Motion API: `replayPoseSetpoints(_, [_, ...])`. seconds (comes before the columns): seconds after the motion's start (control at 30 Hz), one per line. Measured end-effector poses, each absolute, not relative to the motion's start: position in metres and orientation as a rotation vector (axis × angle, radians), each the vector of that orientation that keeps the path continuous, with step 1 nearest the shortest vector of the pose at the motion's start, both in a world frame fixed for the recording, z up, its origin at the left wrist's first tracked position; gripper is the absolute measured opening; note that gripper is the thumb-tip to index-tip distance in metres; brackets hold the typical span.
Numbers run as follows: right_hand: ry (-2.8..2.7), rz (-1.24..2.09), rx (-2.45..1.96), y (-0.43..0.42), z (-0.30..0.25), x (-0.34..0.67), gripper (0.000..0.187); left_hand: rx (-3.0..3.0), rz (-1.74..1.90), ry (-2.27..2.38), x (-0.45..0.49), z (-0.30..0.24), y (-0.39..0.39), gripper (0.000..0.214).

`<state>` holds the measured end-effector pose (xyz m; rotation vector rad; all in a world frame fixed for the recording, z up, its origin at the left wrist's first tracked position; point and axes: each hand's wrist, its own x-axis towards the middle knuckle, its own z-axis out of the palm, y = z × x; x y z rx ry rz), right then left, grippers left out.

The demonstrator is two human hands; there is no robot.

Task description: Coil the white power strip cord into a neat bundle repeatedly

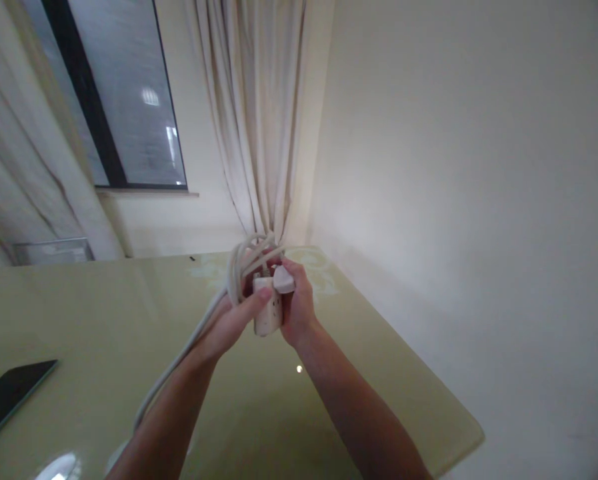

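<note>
Both my hands hold a white power strip (267, 315) above a pale green glass table (103, 320). My left hand (231, 322) grips the strip from the left, thumb across its face, and also holds loops of its white cable (239, 263). My right hand (299, 303) is closed round the strip's right side and pinches the white plug (283, 279) at its top. The cable trails down along my left forearm towards the table.
A dark flat tablet or book (9, 397) lies at the table's left edge. Cream curtains (259, 120) hang in the corner behind the table, next to a window (123, 93). A plain wall (469, 200) runs along the right.
</note>
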<state>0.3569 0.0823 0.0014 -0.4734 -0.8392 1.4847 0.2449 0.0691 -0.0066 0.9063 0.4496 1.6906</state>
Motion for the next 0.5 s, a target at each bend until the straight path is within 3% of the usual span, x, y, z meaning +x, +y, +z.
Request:
replayPoseSetpoints(0.13, [-0.793,1.378,-0.463,0.087,0.009,0.370,0.034,1.219,1.769,0.634,0.263,-0.016,0.073,0.017])
replayPoseSetpoints(0.3, [-0.892,1.238,-0.438,0.097,0.005,0.377,0.042,0.958,2.027,0.695,0.282,-0.027,0.072,0.004])
replayPoseSetpoints(0.5, [-1.068,1.213,-0.448,0.113,-0.016,0.376,0.047,0.996,2.152,0.701,0.285,-0.041,0.069,0.045])
